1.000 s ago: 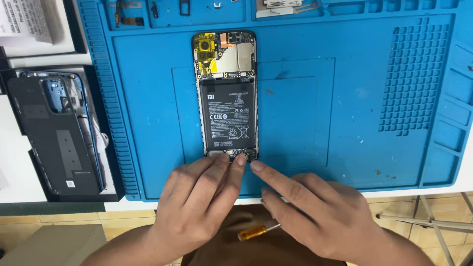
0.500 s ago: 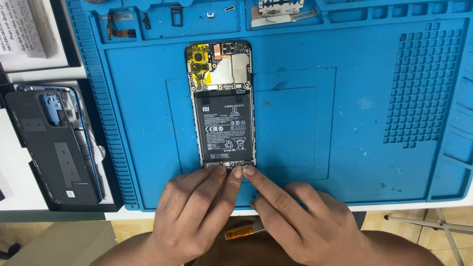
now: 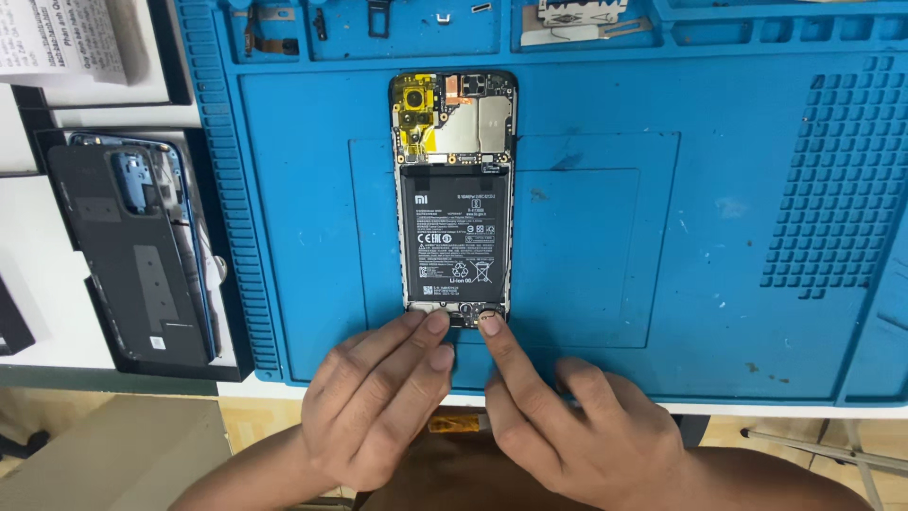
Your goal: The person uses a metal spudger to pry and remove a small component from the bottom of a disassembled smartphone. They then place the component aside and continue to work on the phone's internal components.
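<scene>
Far left, on the white bench, the back cover [image 3: 132, 251] lies inside-up in a black tray [image 3: 232, 284], well apart from the hands. Nothing touches it, though it sits close to the bench edge, so a stray elbow could send it off.

Next, the blue mat [image 3: 738, 189] with the opened phone [image 3: 455, 199] lying flat near its middle, camera end away from the person, battery [image 3: 455, 232] exposed. The left hand [image 3: 378, 407] lies on the mat just below the phone, fingers stretched almost straight, not curled round anything; its fingertips [image 3: 435, 322] press on the phone's bottom edge. It holds nothing, only pins.

Just beside it, the right hand [image 3: 567, 426], loosely open too, with the index fingertip [image 3: 490, 325] on the small parts at the bottom of the phone. I see no tool in either hand.

Risks, as I judge them: bare fingertips on the lower board could smear or strain a delicate connector or flex if they push too hard. A slip upward would land on the battery, and a hard press or scrape there could dent it. The phone rests loose on the mat, so uneven pressure could skid it.

Up top, small loose parts [image 3: 567, 17] sit in the mat's compartments; a bump to the mat could scatter them.
</scene>
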